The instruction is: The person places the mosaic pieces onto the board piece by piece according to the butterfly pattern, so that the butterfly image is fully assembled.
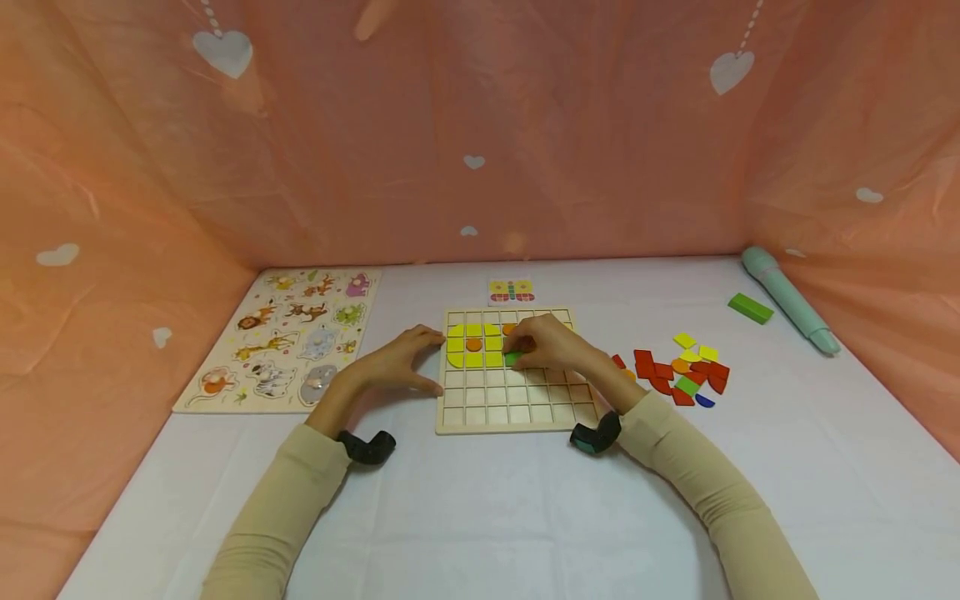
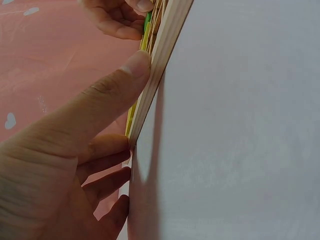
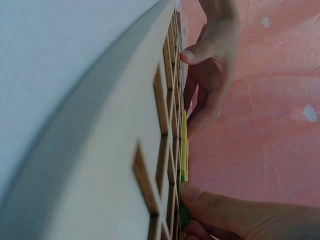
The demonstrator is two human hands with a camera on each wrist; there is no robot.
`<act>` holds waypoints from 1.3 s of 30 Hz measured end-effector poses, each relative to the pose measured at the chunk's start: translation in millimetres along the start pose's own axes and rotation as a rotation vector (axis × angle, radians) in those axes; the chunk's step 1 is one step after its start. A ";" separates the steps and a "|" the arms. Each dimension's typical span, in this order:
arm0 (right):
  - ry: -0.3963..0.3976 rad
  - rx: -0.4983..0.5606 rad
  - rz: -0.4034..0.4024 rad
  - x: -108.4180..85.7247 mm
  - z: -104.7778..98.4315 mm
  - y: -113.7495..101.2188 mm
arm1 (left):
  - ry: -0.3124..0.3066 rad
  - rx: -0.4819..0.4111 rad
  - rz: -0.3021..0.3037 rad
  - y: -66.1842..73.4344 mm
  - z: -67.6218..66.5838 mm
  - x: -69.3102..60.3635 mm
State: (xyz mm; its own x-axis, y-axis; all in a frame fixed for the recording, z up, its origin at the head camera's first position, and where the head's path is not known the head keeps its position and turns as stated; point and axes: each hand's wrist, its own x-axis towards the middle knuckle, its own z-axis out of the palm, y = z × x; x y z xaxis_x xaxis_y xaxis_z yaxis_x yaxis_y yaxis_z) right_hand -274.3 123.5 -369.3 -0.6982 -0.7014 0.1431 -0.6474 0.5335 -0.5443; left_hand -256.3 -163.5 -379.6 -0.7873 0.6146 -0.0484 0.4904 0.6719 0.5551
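Head view: located the wooden board [image 1: 497, 414] on the white cloth [image 1: 450, 517], between the two hands. Found the left hand [image 1: 397, 360] at the board's left edge, thumb and fingers parted, with no tile in grasp. Found the right hand [image 1: 546, 343] over the board's upper middle, pinching a green tile [image 1: 513, 358]. Saw yellow tiles [image 1: 454, 357] around an orange disc [image 1: 474, 344] in the upper left cells, close beside the green tile. Judged a wrong cell possible, owing to several cells hidden beneath the right hand. Noted red tiles [image 1: 643, 360] scattered right of the board, near the right forearm; judged some scattering possible from a careless sweep of the arm.

Left wrist view: saw left thumb and fingertips at the board's edge, not wrapped around it. Could not confirm firm contact. Judged the board liable to slide or turn on the cloth under a hard push from the right, for want of a tighter hold.

Right wrist view: saw right thumb and fingers about the green tile, low against the board. Could not confirm flat seating. Judged a tile caught on a divider possible, from a tilted or off-centre release; likewise, neighbouring yellow tiles nudged loose by crowding fingertips.
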 end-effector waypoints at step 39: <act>0.114 0.249 0.094 -68.3 -76.6 5.6 | -0.002 0.005 -0.008 -1.5 1.7 1.7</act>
State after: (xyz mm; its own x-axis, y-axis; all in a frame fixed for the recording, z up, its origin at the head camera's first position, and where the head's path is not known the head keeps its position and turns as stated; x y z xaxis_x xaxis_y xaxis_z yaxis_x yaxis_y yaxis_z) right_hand -253.7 210.6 -318.8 -0.7904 -0.5892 0.1673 -0.4936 0.4512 -0.7435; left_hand -257.7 -162.7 -381.9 -0.7907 0.6097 -0.0544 0.4858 0.6791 0.5503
